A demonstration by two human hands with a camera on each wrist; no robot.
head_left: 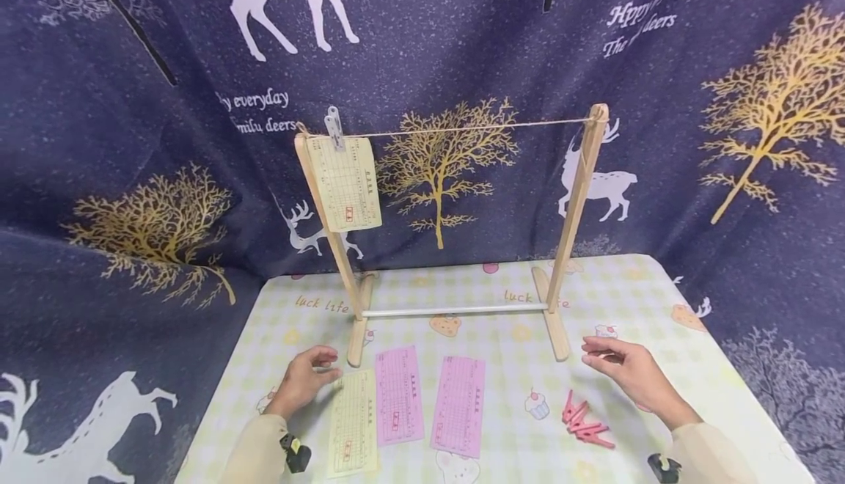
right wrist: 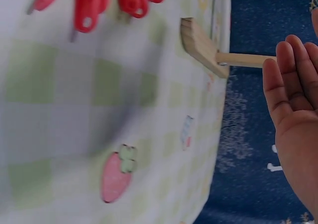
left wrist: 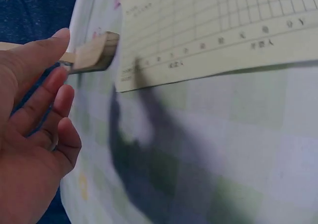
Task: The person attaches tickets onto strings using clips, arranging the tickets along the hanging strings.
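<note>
My left hand [head_left: 306,379] hovers by the top corner of a yellow paper slip [head_left: 353,425], fingers loosely curved and holding nothing. In the left wrist view the slip's printed grid [left wrist: 213,35] lies beyond the fingertips. Over the right side of the table hangs my right hand [head_left: 630,370], relaxed, its palm bare in the right wrist view. Several red clothespins [head_left: 584,422] lie just below it. Two pink slips [head_left: 400,396] rest side by side to the right of the yellow one. Another yellow slip [head_left: 346,183] hangs from the string, held by a grey clip [head_left: 334,128].
A wooden rack stands at the back, with a left post [head_left: 330,227], a right post [head_left: 576,209], a white bottom rod [head_left: 455,311] and a string [head_left: 462,129] across its top. The checkered tablecloth [head_left: 508,367] covers the table. A dark blue deer-print curtain [head_left: 429,44] hangs behind.
</note>
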